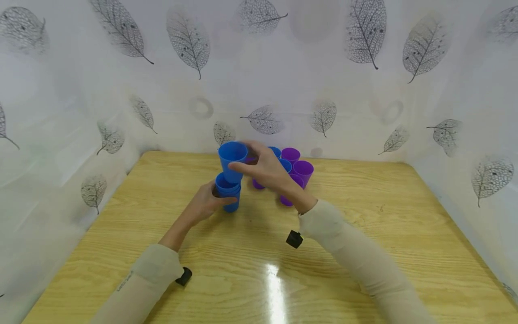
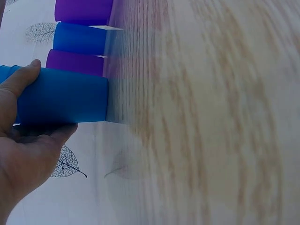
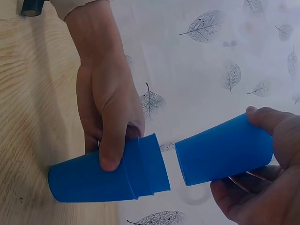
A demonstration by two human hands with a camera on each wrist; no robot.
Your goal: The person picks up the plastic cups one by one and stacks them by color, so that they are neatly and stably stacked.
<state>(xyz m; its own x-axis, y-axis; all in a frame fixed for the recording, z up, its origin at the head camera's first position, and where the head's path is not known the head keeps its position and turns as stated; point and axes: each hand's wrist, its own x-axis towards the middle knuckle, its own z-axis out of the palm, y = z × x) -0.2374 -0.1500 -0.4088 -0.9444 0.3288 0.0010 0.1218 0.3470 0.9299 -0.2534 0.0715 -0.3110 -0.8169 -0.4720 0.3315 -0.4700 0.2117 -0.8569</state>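
A stack of nested blue cups point(image 1: 231, 204) stands upright on the wooden table. The left hand point(image 1: 207, 202) grips it around its side, fingers and thumb curled about it, as the left wrist view also shows with the stack point(image 2: 65, 96) in the hand point(image 2: 28, 145). Just above, the right hand point(image 1: 267, 167) holds a single blue cup point(image 1: 232, 155), mouth up. In the right wrist view a small gap separates this cup point(image 3: 225, 150) from the rim of the stack point(image 3: 108, 176); the left hand point(image 3: 110, 108) and right hand point(image 3: 267, 168) both show there.
Behind and right of the right hand stand several upright cups, among them a purple cup point(image 1: 304, 171) and a blue cup point(image 1: 286, 165). The wooden table point(image 1: 364, 234) meets leaf-patterned sheeting point(image 1: 279, 90) at the back and sides.
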